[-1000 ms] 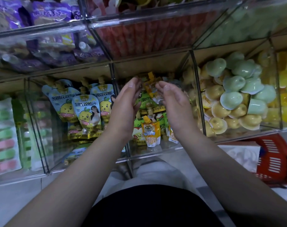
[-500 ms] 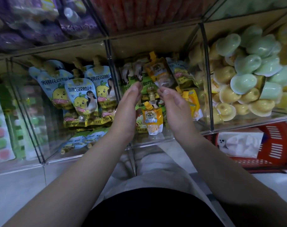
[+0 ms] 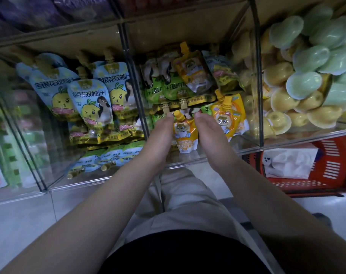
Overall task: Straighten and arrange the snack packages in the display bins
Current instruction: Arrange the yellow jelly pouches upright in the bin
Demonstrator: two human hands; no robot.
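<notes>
Small orange pouch point(image 3: 185, 133) upright at the front of the middle bin point(image 3: 188, 161). Flanked by left hand point(image 3: 160, 139) and right hand point(image 3: 210, 135), fingers straight and together, flat along its sides, gripping nothing. Behind it, green pouches point(image 3: 164, 89); just right, second orange pouch point(image 3: 228, 115). Left of it, blue pouches point(image 3: 93, 101); far right, jelly cups point(image 3: 306, 84), red basket point(image 3: 330, 175).

A pale, glossy tiled floor point(image 3: 20, 230) is seen at lower left and lower right. A red slotted basket point(image 3: 330, 175) is set on it below the clear bins point(image 3: 298, 140) at right, and a white pack point(image 3: 290, 163) is held inside. The scene is dimly lit.
</notes>
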